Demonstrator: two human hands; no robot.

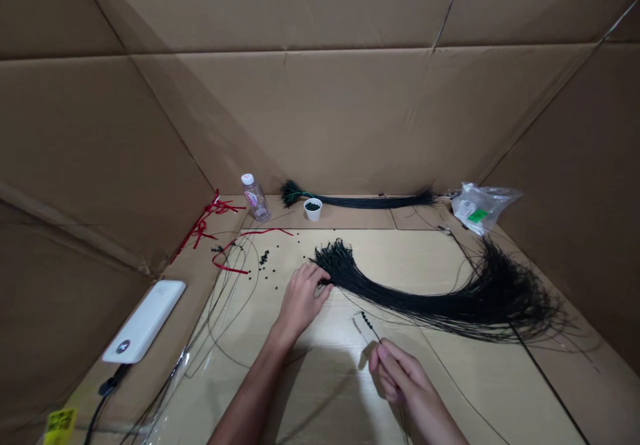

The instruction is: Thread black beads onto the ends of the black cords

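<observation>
A large bundle of thin black strands curves across the board, its left end thick with small dark knots or beads. My left hand is closed at that left end, with fingers and thumb against the strands. In front of it, my right hand pinches a single thin strand with beads; several small black beads sit in a row at its tip, held clear of the bundle. The strand's lower part trails below the right hand.
A white cup of black beads, a clear bottle and a second strand bundle stand or lie at the back. Loose beads and red ribbon lie left. A power bank and plastic bag flank the board.
</observation>
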